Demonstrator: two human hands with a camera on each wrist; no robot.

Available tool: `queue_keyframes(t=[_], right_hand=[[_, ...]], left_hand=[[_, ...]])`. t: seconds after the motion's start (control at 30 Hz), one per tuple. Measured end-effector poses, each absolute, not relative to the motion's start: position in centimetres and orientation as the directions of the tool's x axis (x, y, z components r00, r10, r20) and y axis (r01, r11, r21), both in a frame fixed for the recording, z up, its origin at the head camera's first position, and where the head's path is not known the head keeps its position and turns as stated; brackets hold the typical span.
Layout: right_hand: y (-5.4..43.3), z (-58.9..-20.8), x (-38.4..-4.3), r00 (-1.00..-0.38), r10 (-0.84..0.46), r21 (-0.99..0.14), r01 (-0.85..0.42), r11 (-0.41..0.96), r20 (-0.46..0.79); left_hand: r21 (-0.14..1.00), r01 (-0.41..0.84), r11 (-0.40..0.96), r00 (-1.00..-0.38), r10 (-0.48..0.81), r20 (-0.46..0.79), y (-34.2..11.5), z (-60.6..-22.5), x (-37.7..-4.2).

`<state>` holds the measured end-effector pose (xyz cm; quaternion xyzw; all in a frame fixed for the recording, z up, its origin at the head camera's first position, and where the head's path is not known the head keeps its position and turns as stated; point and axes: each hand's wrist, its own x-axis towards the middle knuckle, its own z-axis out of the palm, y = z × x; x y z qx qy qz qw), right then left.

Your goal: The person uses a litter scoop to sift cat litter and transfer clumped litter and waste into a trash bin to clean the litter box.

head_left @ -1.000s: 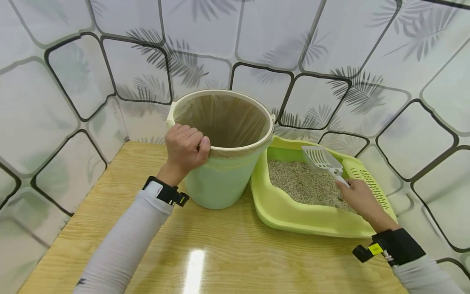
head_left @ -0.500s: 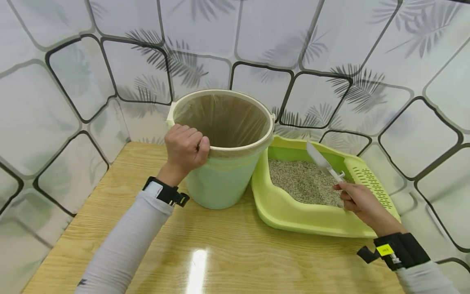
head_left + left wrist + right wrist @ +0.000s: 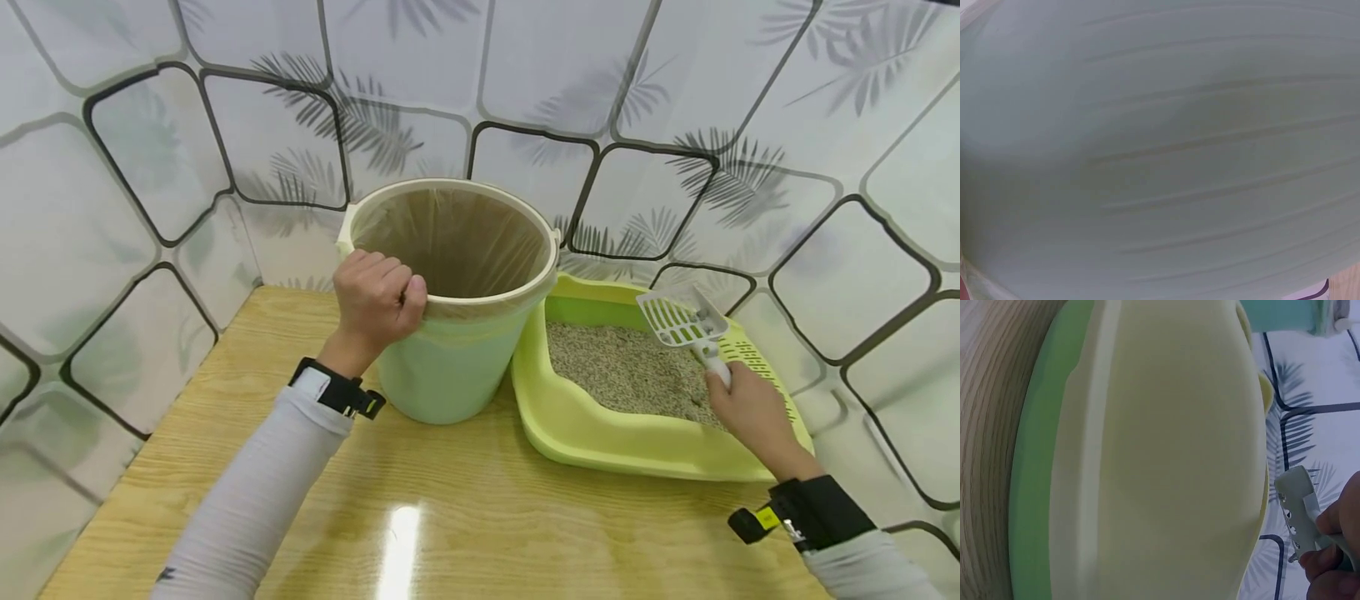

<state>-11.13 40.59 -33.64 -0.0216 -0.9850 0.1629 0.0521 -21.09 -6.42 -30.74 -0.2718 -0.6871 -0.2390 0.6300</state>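
In the head view my left hand (image 3: 377, 300) grips the near-left rim of a pale green bucket (image 3: 450, 375), lined with a thin clear bag (image 3: 468, 233). The bucket's ribbed outer wall (image 3: 1210, 156) fills the left wrist view. My right hand (image 3: 753, 417) holds a white slotted litter scoop (image 3: 678, 321) by its handle, above the right part of a yellow-green litter box (image 3: 600, 446). Several small clumps lie on the scoop's slotted blade. Grainy litter (image 3: 622, 375) covers the box floor. The right wrist view has the box's outer wall (image 3: 1172, 456), with the scoop (image 3: 1297, 500) beyond its edge.
Bucket and litter box stand side by side on a wood-grain table (image 3: 465, 517). Patterned curtain-like walls (image 3: 540, 75) rise close behind and on both sides. A perforated ledge (image 3: 757, 367) runs along the box's right end.
The scoop turned from slanted to edge-on half a second ago, and now its slotted blade faces the camera, slightly further right. My left hand has kept its hold on the bucket rim.
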Motion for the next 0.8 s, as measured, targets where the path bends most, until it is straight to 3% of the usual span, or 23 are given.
queue_keyframes(t=[0.13,0.37,0.67,0.8], right_hand=[[40.3,-33.6,-11.1,-0.989,0.055,-0.286,0.015,0.958,0.134],[39.9,-31.6,-11.7,-0.998,0.057,-0.419,0.065,0.906,-0.032],[36.1,-23.9,-13.9,-0.995,0.049,-0.503,0.084,0.860,-0.082],[33.1,-20.1,-15.3,-0.998,0.006,-0.510,0.035,0.859,-0.059]], left_hand=[[-0.009,0.676,0.737,-0.068,0.075,0.995,-6.5,-30.7,-21.1],[-0.009,0.676,0.737,-0.066,0.072,0.995,-6.6,-30.6,-21.1],[-0.011,0.680,0.733,-0.051,0.063,0.997,-6.8,-30.6,-21.1],[-0.018,0.683,0.730,-0.045,0.067,0.997,-6.5,-30.7,-21.1]])
